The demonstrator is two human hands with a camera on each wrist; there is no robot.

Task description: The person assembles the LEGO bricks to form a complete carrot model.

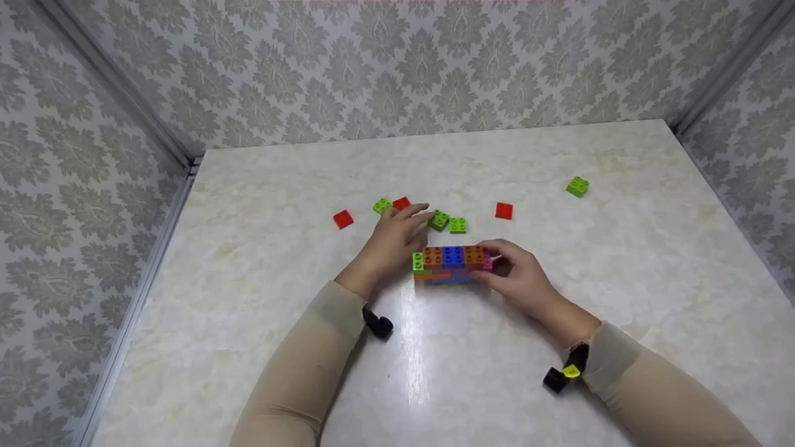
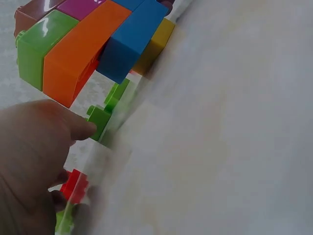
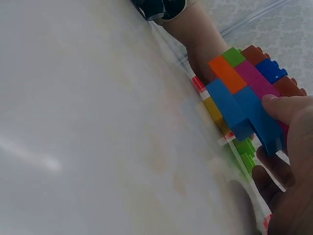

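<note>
My right hand (image 1: 525, 279) grips the right end of a small wall of toy building bricks (image 1: 452, 256), its thumb on the near face. Brown and blue studded bricks top the wall, with green at its left end. Orange, magenta and blue layers (image 3: 261, 110) show below, and a yellow brick (image 3: 215, 113) sits at the bottom. Beyond the wall's left end, my left hand (image 1: 394, 239) reaches over the table with fingers spread. Its fingertips are close to a green brick (image 1: 439, 220), and in the left wrist view a fingertip overlaps that green brick (image 2: 99, 121).
Another green brick (image 1: 458, 225) lies right beside the first. Behind the left hand are a green brick (image 1: 382, 205) and a red one (image 1: 401, 203). Red bricks lie at left (image 1: 343, 218) and right (image 1: 504, 211); one green brick (image 1: 577, 186) is far right. Patterned panels surround the table (image 1: 248, 248).
</note>
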